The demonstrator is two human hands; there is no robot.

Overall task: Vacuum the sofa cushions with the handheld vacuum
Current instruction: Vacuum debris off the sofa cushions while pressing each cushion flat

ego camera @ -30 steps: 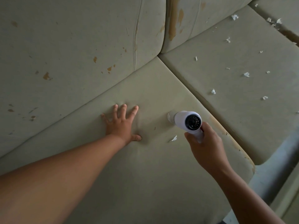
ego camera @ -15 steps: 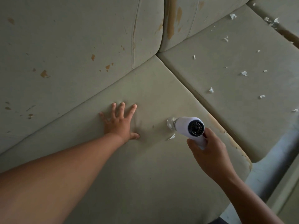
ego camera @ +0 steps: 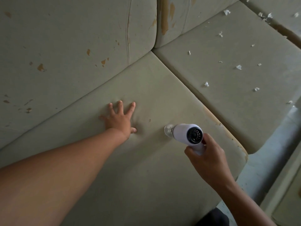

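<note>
A white handheld vacuum (ego camera: 187, 135) with a clear nozzle points left onto the near seat cushion (ego camera: 146, 176) of a grey-green sofa. My right hand (ego camera: 206, 159) grips its handle from below right. My left hand (ego camera: 119, 119) lies flat on the same cushion, fingers spread, a little to the left of the nozzle. The nozzle tip touches the fabric. No scrap shows on this cushion beside the nozzle.
The neighbouring seat cushion (ego camera: 236, 111) at the right carries several white paper scraps (ego camera: 239, 67). Worn back cushions (ego camera: 65, 46) with brown patches rise behind. A pale floor strip (ego camera: 268, 152) runs along the sofa's front edge at the lower right.
The vacuum has moved down and slightly left along the cushion. The white scrap that lay beside the nozzle is no longer visible. My left hand has stayed pressed flat.
</note>
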